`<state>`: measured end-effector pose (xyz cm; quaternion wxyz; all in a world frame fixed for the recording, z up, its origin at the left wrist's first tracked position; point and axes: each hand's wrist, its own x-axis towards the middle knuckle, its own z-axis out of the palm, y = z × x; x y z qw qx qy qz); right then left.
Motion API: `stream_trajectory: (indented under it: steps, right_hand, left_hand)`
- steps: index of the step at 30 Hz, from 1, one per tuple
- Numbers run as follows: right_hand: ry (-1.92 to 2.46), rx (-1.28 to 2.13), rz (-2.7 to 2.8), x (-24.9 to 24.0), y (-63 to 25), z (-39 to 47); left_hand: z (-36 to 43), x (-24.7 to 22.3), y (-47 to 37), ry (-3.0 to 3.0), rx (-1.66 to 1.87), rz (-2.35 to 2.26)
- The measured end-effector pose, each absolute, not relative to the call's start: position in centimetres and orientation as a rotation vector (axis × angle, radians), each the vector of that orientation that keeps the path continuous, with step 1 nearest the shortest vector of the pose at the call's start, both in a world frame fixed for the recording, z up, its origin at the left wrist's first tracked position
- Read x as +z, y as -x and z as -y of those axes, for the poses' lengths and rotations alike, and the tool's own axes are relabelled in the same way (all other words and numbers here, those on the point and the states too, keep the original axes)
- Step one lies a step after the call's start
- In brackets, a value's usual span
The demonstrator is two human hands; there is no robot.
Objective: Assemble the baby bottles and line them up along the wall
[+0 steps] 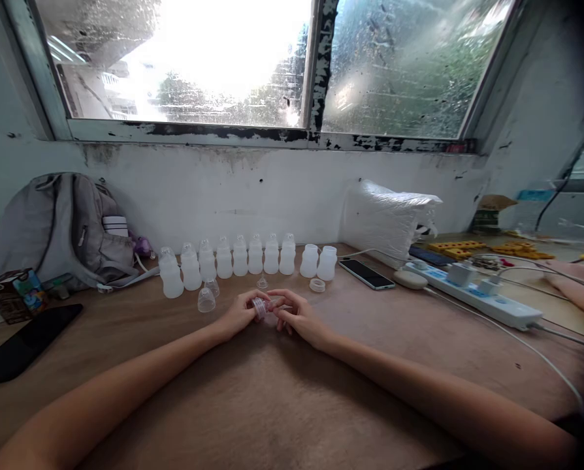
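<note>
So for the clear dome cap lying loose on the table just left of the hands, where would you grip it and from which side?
Take the clear dome cap across its wider lower part, coming from above and from the near side. It appears to sit on its open rim, so the rounded top would likely slip. The row of white bottles crowds the far side, and a second cap sits close behind. The left hand is nearest.
</note>
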<state>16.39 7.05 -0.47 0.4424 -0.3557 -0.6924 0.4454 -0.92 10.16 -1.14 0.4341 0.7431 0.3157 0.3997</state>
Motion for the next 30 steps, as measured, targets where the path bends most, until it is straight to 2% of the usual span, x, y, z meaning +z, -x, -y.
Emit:
stream_trajectory:
  steps: [8,16,26,28,30]
  right_hand:
    - [0.936,1.135,1.608,-1.13,-16.18,-7.71]
    - [1.002,1.110,1.579,-0.90,-16.16,-7.60]
    - [0.915,1.166,1.572,-0.99,-16.12,-7.35]
    - [0.930,1.110,1.605,-1.10,-16.19,-7.31]
    - [0.982,0.917,1.723,-0.98,-16.64,-7.80]
  left_hand:
    - [-9.81,-0.82,0.79,-1.759,0.982,-0.793]
    - [-9.88,-0.43,1.31,-1.325,1.000,-0.573]
    - [-9.68,-0.51,0.87,-1.810,0.912,-0.716]
    - [-9.77,-0.62,0.87,-1.846,0.897,-0.749]
    - [-9.74,-0.66,0.88,-1.881,0.885,-0.756]
